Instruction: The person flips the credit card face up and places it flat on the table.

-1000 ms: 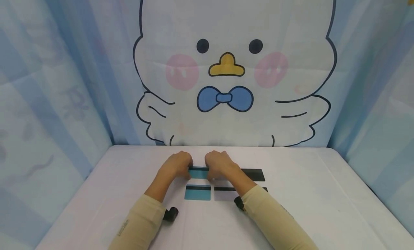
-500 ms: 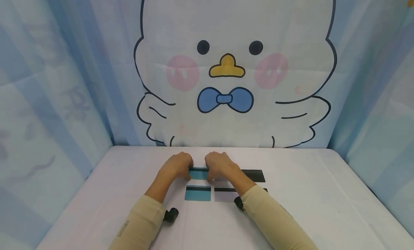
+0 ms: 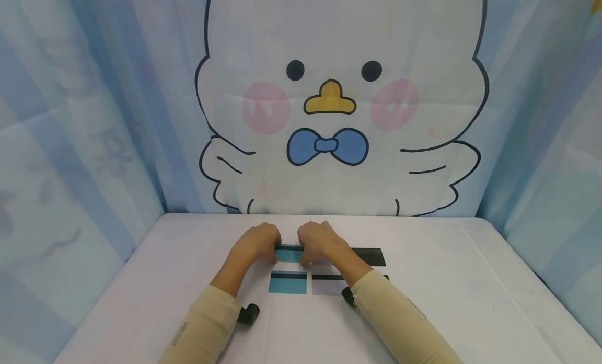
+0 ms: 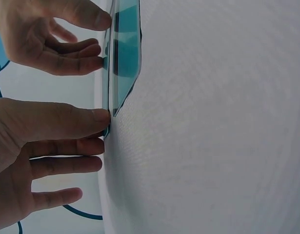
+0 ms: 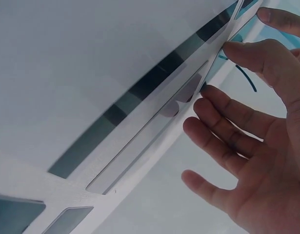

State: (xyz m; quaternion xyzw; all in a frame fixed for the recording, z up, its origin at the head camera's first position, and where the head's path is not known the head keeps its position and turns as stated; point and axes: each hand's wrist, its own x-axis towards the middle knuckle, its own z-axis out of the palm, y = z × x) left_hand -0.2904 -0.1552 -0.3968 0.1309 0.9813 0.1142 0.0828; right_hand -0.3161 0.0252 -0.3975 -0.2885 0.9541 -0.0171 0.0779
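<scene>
At the back of the white table, a teal card (image 3: pixel 289 255) with a black stripe lies between both hands. My left hand (image 3: pixel 257 242) pinches its left end between thumb and fingertips; in the left wrist view, the left thumb (image 4: pixel 67 122) lies along the near edge. Its right end is pinched by my right hand (image 3: pixel 319 242), whose lower fingers (image 5: pixel 213 141) are spread in the right wrist view. A second teal card (image 3: pixel 288 284) with the same stripe lies just in front. Beside it is a pale lilac card (image 3: pixel 326 286) with a black stripe, partly covered by the right forearm.
A dark card (image 3: pixel 369 256) lies at the back right, beyond the right wrist. Under the right hand is another pale card (image 5: pixel 145 141). A black wrist camera (image 3: pixel 248 314) juts from the left sleeve, another (image 3: pixel 348 296) from the right. A printed curtain (image 3: pixel 329 186) hangs behind the table.
</scene>
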